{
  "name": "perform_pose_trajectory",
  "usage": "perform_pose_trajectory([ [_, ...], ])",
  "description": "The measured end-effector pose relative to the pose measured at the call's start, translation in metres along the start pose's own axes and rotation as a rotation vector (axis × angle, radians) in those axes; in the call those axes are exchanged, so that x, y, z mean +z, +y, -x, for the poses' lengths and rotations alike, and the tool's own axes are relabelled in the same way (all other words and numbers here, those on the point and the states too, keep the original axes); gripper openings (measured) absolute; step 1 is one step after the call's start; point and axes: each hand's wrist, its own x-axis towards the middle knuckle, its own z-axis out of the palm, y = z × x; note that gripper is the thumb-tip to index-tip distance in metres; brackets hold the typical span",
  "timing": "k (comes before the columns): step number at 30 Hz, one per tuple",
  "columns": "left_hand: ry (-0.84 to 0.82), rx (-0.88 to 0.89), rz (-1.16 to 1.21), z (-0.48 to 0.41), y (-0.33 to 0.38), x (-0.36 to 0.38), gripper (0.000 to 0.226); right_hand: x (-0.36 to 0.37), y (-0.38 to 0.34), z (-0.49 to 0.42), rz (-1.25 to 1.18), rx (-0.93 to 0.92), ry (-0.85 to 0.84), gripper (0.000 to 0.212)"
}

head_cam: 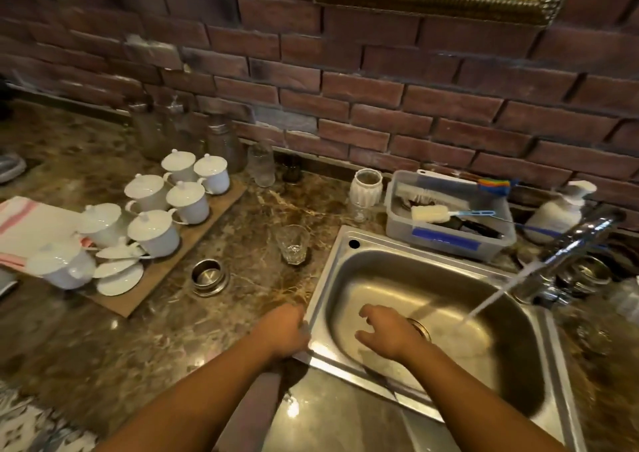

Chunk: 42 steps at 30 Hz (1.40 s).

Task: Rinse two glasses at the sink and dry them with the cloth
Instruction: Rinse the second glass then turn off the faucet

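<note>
1. A clear tumbler (293, 244) stands upright on the marble counter (221, 334), just left of the sink (366, 241). No hand touches it.
2. A second glass (261, 168) stands farther back, near the brick wall.
3. The tap (570, 249) at the right runs a stream of water (498, 292) into the basin.
4. The right hand (383, 330) hovers over the basin, fingers loosely spread, holding nothing.
5. The left hand (283, 330) sits at the sink's near-left rim with its fingers bent. I cannot tell whether it grips the rim.
6. A pink-striped cloth (20, 223) lies far left, partly under white lidded cups (154, 230).
7. Rinsing seems not yet begun. The next move likely calls for reaching far-left to the tumbler and bringing it under the stream.
</note>
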Motion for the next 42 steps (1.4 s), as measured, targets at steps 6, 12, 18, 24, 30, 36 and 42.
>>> perform_pose_trajectory([
  [6, 0.011, 0.009, -0.103, -0.039, -0.046, -0.035, 0.040, -0.021, -0.041, -0.051, -0.016, 0.024, 0.028, 0.056],
  [12, 0.125, 0.001, -0.233, -0.062, -0.067, 0.000, 0.069, -0.028, -0.074, -0.103, -0.031, 0.001, 0.039, 0.058],
  [18, 0.202, 0.017, -0.223, -0.063, -0.072, 0.047, 0.095, -0.043, -0.097, -0.152, -0.112, -0.049, 0.102, 0.075],
  [24, 0.297, 0.071, -0.218, -0.065, -0.076, 0.063, 0.098, -0.050, -0.115, -0.191, -0.029, -0.143, 0.058, 0.105],
  [30, 0.292, 0.038, -0.271, -0.069, -0.075, 0.063, 0.101, -0.045, -0.128, -0.210, 0.055, -0.229, 0.047, 0.102],
  [36, 0.263, 0.051, -0.244, -0.066, -0.074, 0.062, 0.096, -0.045, -0.134, -0.198, -0.016, -0.188, 0.121, 0.086],
  [42, 0.132, 0.000, -0.213, -0.068, -0.076, 0.057, 0.105, -0.060, -0.105, -0.127, -0.173, -0.102, 0.225, 0.087],
])
